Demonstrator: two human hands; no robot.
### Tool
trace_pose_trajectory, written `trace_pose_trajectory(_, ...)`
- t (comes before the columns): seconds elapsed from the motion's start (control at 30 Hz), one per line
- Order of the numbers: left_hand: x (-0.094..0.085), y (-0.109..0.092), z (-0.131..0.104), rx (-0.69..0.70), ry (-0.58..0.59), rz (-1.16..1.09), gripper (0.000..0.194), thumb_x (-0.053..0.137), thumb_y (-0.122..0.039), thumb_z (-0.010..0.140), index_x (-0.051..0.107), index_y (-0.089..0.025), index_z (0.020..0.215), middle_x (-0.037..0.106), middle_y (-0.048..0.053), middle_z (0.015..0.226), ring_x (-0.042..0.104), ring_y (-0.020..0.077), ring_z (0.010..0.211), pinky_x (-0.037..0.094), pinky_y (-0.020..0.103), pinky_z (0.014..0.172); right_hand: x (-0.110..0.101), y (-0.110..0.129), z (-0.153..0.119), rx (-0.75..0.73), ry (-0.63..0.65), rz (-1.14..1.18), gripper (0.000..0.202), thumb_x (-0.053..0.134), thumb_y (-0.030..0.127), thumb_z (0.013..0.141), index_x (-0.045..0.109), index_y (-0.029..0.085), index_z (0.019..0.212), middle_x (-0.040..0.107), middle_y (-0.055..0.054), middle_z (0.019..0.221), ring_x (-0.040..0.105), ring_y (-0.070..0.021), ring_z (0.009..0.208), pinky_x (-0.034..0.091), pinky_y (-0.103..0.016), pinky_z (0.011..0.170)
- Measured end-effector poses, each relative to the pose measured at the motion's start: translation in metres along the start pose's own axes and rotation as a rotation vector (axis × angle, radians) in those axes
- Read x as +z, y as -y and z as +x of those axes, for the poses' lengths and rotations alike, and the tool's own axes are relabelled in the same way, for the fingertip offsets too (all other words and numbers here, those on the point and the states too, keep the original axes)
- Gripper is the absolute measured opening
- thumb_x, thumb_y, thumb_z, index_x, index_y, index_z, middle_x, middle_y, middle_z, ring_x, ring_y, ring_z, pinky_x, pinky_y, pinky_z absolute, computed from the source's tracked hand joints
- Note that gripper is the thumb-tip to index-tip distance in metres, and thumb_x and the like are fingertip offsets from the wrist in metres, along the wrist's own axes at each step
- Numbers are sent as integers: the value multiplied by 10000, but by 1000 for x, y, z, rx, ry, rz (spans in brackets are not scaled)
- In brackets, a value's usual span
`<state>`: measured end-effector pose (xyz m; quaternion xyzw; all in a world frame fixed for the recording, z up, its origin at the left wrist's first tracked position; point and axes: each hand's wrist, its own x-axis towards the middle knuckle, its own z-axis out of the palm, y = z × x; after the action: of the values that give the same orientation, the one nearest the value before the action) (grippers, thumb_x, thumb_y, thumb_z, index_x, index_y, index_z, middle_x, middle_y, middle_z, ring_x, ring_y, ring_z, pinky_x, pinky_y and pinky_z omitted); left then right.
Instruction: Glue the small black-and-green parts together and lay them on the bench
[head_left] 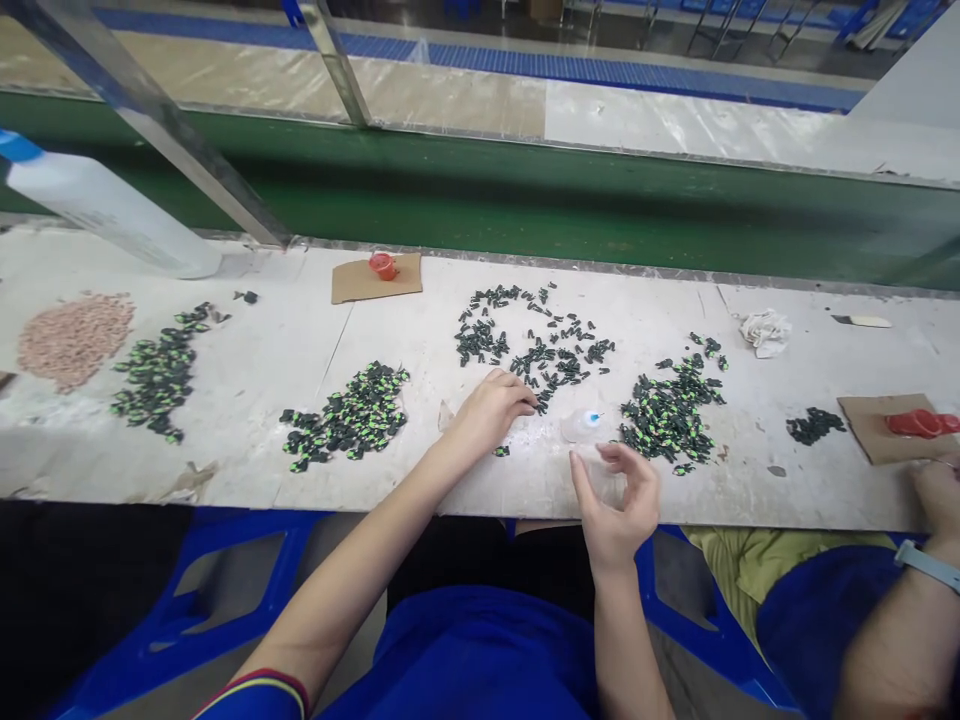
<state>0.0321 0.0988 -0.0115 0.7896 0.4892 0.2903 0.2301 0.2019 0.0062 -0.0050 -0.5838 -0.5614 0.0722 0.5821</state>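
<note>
My left hand [491,408] reaches to the near edge of a loose pile of small black parts [559,365]. Its fingers are drawn together at the parts, and what lies between the fingertips is hidden. Palm up and fingers apart, my right hand [619,500] hovers at the table's front edge with nothing visible in it. Just beyond it a small clear bottle with a blue tip [582,425] lies on the table. A heap of black parts with green marks [671,410] is to its right, and a similar green-marked heap [349,418] lies left of my left forearm.
A red cup [383,265] stands on cardboard [349,283] at the back. Far left are a large white bottle [112,210], pinkish pieces [75,338] and more green-marked parts [157,380]. Rightward lie crumpled tissue [765,332], a brush [870,321], and a co-worker's hand [941,495] beside red cups [915,423].
</note>
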Motion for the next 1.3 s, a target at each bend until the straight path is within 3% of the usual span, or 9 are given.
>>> trace_pose_trajectory(0.07,-6,-6,-6,-1,20,-52,138,601,-132,835,699,-201,765,684,57,821,612,233,862,525,351,755,-3,6,-4,-74,95,-15,179,705,159,788,622,216,937,686,-36,793,647,-172,713,534,-307,618)
trace_pose_trajectory(0.13,-12,-17,-16,8,57,-162,161,553,-151,871,690,-200,801,687,53,832,633,203,819,530,319,734,-2,11,-5,-39,221,31,102,678,187,822,659,215,919,701,-49,812,659,-177,712,556,-311,609)
trace_pose_trajectory(0.3,-19,-40,-51,-45,41,-432,193,518,-226,913,693,-198,837,721,47,816,678,170,762,551,273,715,7,20,-8,133,383,187,89,633,238,868,711,221,908,710,-48,836,680,-182,746,590,-332,699)
trace_pose_trajectory(0.53,-12,-34,-75,-216,-94,-473,134,579,-278,888,684,-197,868,741,28,812,704,171,745,582,269,704,15,21,-13,204,529,254,172,563,201,903,730,228,932,711,-58,878,684,-191,850,582,-330,768)
trace_pose_trajectory(0.7,-7,-25,-84,-148,-269,-124,130,608,-267,876,691,-197,948,706,70,899,651,219,880,564,352,783,20,17,-15,224,461,179,143,583,216,887,720,205,925,708,-69,885,685,-196,846,582,-328,760)
trace_pose_trajectory(0.83,1,-18,-89,-100,-299,8,142,614,-266,874,697,-223,981,671,83,974,606,244,957,548,398,820,28,17,-18,226,414,132,120,601,208,871,718,186,884,708,-70,846,685,-187,802,587,-301,704)
trace_pose_trajectory(1.03,4,-23,-87,-157,-269,-199,111,578,-197,880,687,-213,888,706,50,860,633,205,859,553,335,767,36,21,-23,194,420,158,132,589,199,879,719,179,895,688,-64,833,680,-161,742,598,-282,688)
trace_pose_trajectory(1.3,-13,-46,-83,-549,-223,-685,102,695,-268,735,722,-190,796,737,30,784,691,179,749,574,282,735,31,27,-25,84,335,199,131,590,177,885,716,196,918,671,-58,842,678,-163,778,613,-283,674)
